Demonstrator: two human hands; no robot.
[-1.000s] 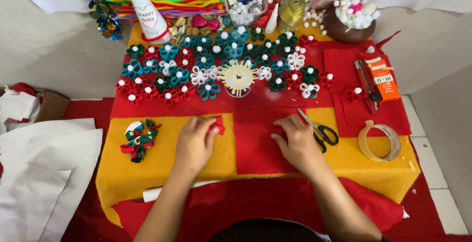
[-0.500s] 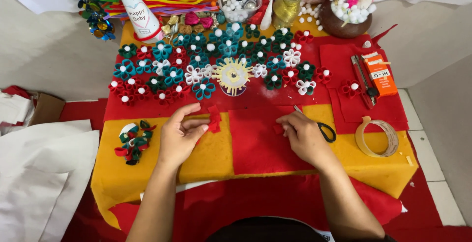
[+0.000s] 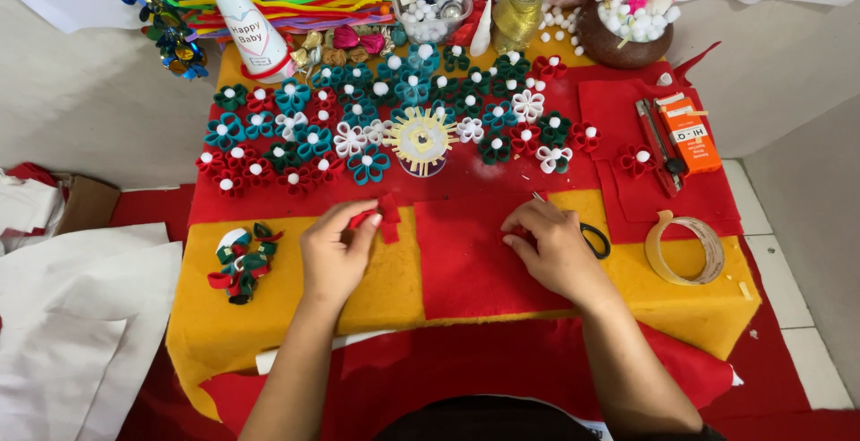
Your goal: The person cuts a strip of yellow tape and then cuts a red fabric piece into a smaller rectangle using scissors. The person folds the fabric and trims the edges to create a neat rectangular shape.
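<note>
**Inspector:** Where is the small folded red felt piece (image 3: 383,220)?

**Assistant:** Pinched in the fingertips of the left hand (image 3: 335,253), at the upper edge of the yellow felt sheet (image 3: 287,315) where the red felt square (image 3: 475,262) begins. Its long axis runs roughly upright, toward the far edge.

**Inspector:** The right hand (image 3: 548,246)?

**Assistant:** Curled, fingers down on the red square's far edge, beside the black-handled scissors (image 3: 587,237). Whether it grips them, I cannot tell. The left hand is nearer the piece.

**Inspector:** Surroundings?

**Assistant:** Rows of felt flowers (image 3: 358,132) beyond; a tape roll (image 3: 685,248) near the right edge; a loose flower cluster (image 3: 240,262) toward the left edge.
</note>
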